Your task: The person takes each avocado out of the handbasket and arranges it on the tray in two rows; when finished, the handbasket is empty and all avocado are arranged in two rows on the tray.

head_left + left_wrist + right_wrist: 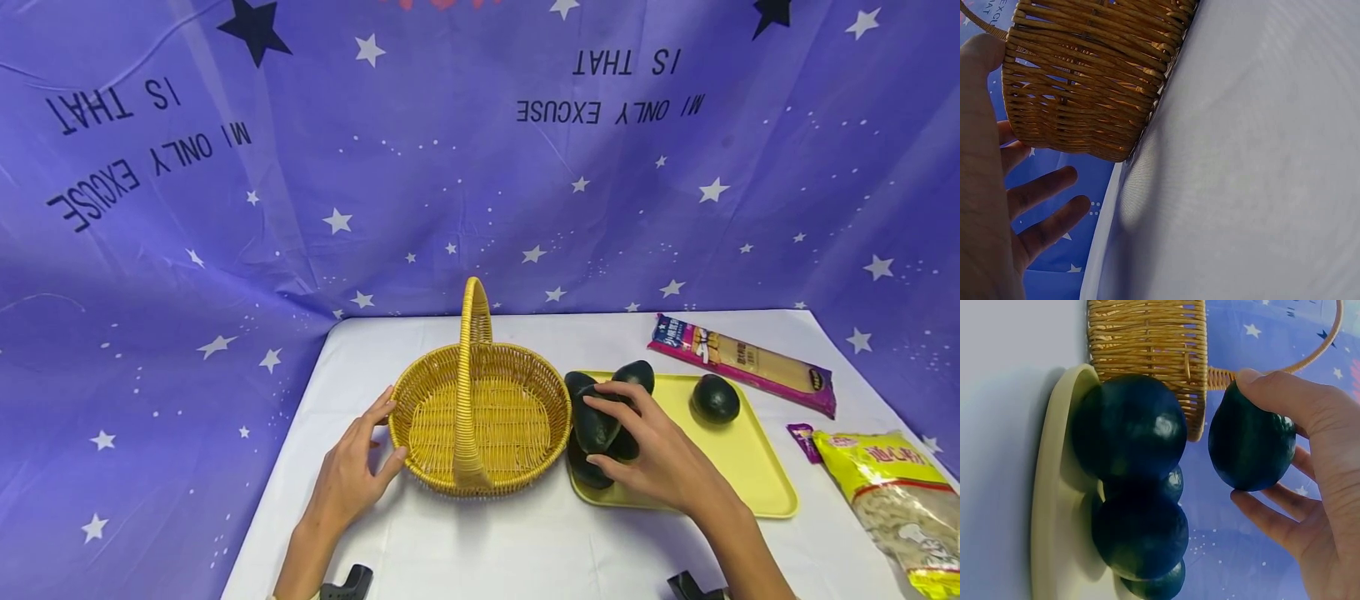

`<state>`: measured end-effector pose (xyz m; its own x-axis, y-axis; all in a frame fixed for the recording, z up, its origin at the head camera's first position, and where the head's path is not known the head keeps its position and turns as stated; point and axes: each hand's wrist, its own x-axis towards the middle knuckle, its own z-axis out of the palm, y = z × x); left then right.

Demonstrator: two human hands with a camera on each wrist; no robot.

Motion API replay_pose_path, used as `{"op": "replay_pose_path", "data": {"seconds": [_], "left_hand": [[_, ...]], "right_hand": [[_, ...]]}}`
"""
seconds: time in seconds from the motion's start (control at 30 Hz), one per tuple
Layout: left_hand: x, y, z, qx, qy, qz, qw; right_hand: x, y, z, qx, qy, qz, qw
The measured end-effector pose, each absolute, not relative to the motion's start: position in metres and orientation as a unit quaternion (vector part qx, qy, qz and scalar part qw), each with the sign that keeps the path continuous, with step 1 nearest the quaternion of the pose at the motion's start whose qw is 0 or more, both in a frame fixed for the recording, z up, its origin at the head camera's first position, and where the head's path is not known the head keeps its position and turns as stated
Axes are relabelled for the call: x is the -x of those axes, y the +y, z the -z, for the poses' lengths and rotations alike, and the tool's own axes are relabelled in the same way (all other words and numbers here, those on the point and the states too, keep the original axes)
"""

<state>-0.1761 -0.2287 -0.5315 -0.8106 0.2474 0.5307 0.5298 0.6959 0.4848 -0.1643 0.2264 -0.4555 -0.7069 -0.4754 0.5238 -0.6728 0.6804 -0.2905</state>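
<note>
An oval yellow wicker basket (517,421) with a tall arched handle stands on the white table; its inside shows only woven bottom. My left hand (348,471) touches the basket's left rim with thumb and fingertips, and other fingers spread free in the left wrist view. My right hand (663,450) holds a dark green avocado (1250,440) between thumb and fingers, raised above the tray, close to the basket's right side. Below it several more avocados (1141,537) sit at the left end of the yellow tray (753,471). Another avocado (715,400) lies alone near the tray's back right.
A long purple-edged noodle packet (750,362) lies behind the tray. Right of the tray are a small purple packet (805,442) and a yellow bag of dry food (892,500). A blue-purple star-print cloth (480,225) hangs behind the table.
</note>
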Motion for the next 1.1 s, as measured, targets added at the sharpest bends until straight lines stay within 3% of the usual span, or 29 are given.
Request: {"op": "replay_pose_path", "data": {"seconds": [1.1], "left_hand": [[0.177,-0.228,0.532,0.217,-0.894,0.326,0.219]], "right_hand": [[0.142,0.258,0.464,-0.287,-0.900,-0.240,0.224]]}}
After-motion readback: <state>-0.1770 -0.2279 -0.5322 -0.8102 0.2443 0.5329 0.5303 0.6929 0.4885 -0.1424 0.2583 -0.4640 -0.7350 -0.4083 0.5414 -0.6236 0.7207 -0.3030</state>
